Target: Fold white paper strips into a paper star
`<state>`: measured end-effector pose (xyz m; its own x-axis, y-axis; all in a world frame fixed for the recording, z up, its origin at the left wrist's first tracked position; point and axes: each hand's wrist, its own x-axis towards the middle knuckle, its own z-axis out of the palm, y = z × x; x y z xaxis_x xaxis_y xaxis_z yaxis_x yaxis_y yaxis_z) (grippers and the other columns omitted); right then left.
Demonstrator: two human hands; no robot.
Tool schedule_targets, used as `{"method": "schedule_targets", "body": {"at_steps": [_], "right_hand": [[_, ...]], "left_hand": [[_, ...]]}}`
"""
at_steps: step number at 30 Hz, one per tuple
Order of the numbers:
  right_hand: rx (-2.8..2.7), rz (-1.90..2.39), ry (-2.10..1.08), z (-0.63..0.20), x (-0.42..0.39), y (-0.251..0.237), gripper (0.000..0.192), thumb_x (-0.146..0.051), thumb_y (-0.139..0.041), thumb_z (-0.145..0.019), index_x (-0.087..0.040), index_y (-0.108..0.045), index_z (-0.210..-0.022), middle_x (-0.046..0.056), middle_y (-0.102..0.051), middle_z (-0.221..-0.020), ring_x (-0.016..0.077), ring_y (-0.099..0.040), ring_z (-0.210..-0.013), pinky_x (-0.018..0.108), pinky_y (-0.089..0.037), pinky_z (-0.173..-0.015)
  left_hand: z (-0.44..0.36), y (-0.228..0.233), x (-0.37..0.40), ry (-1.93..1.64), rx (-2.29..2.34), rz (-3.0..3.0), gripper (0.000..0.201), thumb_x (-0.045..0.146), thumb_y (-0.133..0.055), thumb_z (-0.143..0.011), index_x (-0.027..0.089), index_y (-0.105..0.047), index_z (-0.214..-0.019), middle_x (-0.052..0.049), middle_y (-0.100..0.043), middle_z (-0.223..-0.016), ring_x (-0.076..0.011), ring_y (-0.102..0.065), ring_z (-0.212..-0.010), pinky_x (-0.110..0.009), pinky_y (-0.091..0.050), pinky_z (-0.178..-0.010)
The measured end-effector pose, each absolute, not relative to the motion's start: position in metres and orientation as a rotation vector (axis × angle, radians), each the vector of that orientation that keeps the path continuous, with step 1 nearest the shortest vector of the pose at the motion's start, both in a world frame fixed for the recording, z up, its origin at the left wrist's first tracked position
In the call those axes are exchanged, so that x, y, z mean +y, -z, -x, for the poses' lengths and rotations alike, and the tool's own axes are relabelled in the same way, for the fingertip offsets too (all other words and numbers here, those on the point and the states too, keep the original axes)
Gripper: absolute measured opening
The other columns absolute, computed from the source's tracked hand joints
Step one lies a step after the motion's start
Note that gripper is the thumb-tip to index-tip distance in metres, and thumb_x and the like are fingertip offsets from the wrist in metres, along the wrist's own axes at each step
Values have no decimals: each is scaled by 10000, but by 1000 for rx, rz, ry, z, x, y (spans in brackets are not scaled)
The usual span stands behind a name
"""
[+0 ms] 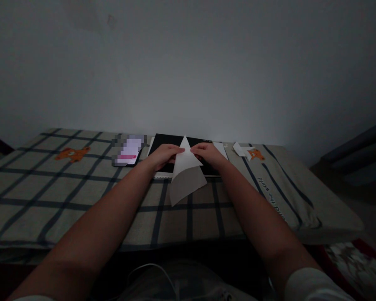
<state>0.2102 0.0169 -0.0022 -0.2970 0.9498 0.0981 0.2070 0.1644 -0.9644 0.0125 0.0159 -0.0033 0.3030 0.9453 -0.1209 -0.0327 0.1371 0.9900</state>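
While L hand (166,155) & R hand (209,154) pinch white paper (184,162), its pointed top (185,143) is folded; lower flap (188,184) apparently unfinished.

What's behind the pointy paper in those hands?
Past the edges of the pointy paper you can see what looks like a black notebook and checked cloth. Anything right behind the paper's middle is covered, so I can't tell.

The left forearm (109,209) and right forearm (249,205) slant in from the near left and near right, converging farther off. The left hand (164,155) and right hand (209,154) face each other, slightly apart, both pinching, thumbs inward.
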Motion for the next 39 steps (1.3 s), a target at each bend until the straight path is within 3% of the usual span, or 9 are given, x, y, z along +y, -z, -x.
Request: {"method": "schedule_targets", "body": {"at_steps": [5,15,29,39], "right_hand": [[-1662,1077,-1210,-208,14,1,190,-305,-652,-675,-134,-666,-757,3,-601,-649,83,-478,-568,233,-376,-554],[-1651,1049,-1207,-206,18,8,177,-299,-662,-669,-140,-665,-746,-4,-589,-634,83,-481,-556,232,-374,-543],[-1713,1040,-1227,-205,18,10,212,-326,-658,-684,-137,-677,-777,7,-610,-673,86,-493,-572,233,-379,-545],[-1745,1047,-1217,-205,21,15,200,-333,-671,-685,-144,-670,-752,1,-594,-648,89,-494,-571,230,-374,-540]], "left_hand": [[-12,4,17,-1025,1013,-1229,273,373,-733,-664,142,-681,-799,-41,-651,-718,-112,-567,-614,-227,-441,-561],[-15,4,13,-1138,1125,-1335,201,337,-707,-676,142,-662,-693,0,-568,-578,-75,-450,-488,-206,-330,-458],[-15,8,16,-1170,1085,-1337,287,405,-710,-662,140,-669,-765,-21,-605,-652,-100,-490,-533,-221,-348,-492],[-15,7,17,-1179,1061,-1285,220,352,-702,-654,151,-679,-741,-23,-617,-655,-115,-514,-548,-238,-368,-507]]}}
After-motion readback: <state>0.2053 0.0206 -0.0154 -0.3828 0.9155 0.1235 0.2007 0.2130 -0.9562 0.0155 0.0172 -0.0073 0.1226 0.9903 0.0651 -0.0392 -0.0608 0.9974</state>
